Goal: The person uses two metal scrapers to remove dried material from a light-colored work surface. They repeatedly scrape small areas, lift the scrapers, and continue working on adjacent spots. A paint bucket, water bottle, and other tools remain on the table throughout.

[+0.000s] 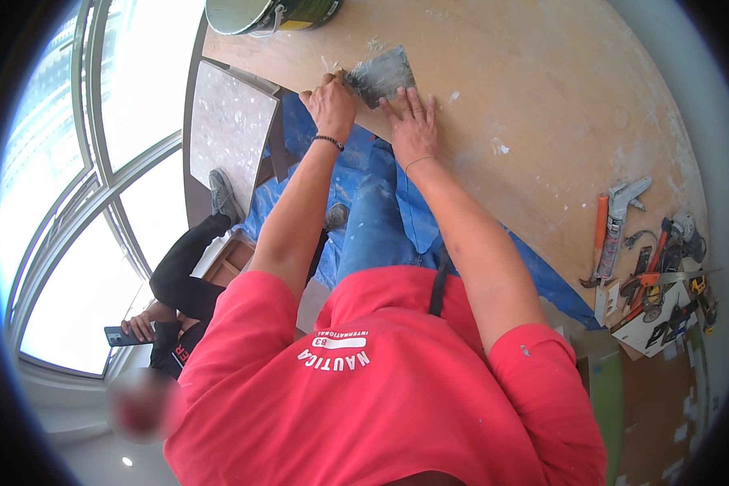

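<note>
A wide putty knife (383,74) with a grey, plaster-smeared blade lies over the near edge of a large wooden board (535,89). My left hand (332,105) is closed round its handle, which is mostly hidden by the fingers. My right hand (414,125) rests with its fingers stretched out, the fingertips at the near right corner of the blade; whether they press on the blade or on the board beside it is hard to tell. White scrapings sit on the board just past the blade.
A dark bucket (300,14) stands at the far left of the board. At right lie a caulking gun (618,223), an orange-handled hammer (601,231) and a heap of other tools (664,279). Blue sheeting (300,134) hangs below. At left, a person sits holding a phone (130,335).
</note>
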`<state>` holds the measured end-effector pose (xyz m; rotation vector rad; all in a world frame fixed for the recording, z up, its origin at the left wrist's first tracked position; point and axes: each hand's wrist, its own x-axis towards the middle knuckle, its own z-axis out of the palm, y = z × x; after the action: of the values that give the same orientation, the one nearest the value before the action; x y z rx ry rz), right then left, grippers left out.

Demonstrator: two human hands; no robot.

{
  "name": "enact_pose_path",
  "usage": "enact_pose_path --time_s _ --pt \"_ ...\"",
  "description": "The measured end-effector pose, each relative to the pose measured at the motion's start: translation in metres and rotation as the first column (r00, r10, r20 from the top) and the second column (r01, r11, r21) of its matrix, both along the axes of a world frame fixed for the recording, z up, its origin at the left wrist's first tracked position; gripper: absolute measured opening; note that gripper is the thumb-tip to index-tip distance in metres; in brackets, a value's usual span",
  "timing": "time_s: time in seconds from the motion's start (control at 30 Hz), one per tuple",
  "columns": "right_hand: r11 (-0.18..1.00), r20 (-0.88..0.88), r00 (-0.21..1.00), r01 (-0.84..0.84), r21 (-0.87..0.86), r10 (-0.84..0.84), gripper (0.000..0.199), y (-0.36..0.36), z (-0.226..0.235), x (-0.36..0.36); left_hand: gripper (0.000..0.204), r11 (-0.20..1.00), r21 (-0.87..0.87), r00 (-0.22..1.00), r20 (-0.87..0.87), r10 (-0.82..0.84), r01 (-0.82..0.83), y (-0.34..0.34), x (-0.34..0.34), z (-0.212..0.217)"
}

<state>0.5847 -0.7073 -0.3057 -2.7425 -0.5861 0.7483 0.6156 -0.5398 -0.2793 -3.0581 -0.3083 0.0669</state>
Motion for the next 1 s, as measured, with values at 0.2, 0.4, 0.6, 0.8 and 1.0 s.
enact_pose_path --time_s 0.2,0.4,0.6,0.8,1.0 --pt "0.998 0.006 1.000 0.030 0.046 -0.030 0.060 -0.001 -0.002 -0.002 0.033 0.997 -0.075 0.987 -0.158 0.010 -0.022 -0.001 -0.003 -0.001" --pt "0.999 0.047 0.998 0.028 0.026 -0.029 0.059 0.000 -0.005 0.000 0.034 0.991 -0.110 0.977 -0.208 0.050 -0.074 -0.009 0.000 -0.001" --pt "1.000 0.011 1.000 0.010 0.005 -0.010 0.060 0.000 -0.003 -0.001 0.035 0.992 -0.096 0.989 -0.128 0.072 -0.085 -0.006 -0.004 -0.006" --pt "1.000 0.007 1.000 0.007 -0.005 -0.007 0.060 -0.001 -0.002 -0.001 0.035 0.992 -0.071 0.987 -0.130 0.092 -0.102 -0.006 0.005 0.002" --pt "0.999 0.010 1.000 0.028 0.016 -0.029 0.059 0.000 -0.002 0.000 0.036 0.985 -0.147 0.971 -0.231 0.059 -0.095 -0.021 -0.005 0.008"
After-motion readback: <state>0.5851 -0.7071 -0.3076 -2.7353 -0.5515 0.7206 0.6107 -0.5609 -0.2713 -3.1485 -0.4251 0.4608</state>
